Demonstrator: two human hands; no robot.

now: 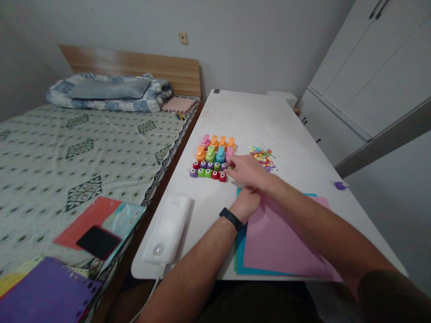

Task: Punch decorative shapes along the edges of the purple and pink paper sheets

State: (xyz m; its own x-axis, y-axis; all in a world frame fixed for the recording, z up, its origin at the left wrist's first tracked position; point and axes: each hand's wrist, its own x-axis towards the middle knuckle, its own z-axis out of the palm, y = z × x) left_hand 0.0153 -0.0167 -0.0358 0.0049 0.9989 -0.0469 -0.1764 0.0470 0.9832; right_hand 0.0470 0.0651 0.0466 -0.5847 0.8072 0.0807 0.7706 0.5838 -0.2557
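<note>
My right hand (247, 172) reaches across from the right, its fingers extended and holding nothing. Its fingertips are beside a pink craft lever punch (229, 154) at the right end of a grouped set of colourful paper punches (211, 153). Small cube punches (208, 173) stand in rows in front of the larger ones. My left hand (245, 204) lies partly under my right hand, at the top edge of a pink paper sheet (286, 237) resting on a teal sheet (240, 251). Its fingers are hidden. A scatter of multicoloured paper cutouts (262, 158) lies just beyond my right hand.
A white power bank (167, 229) with a cable lies near the white table's (242, 116) front edge. A purple punch (341, 185) stands near the right edge. A bed (77, 152) runs along the left side, with a red folder (85, 222) and a phone (98, 242) on it.
</note>
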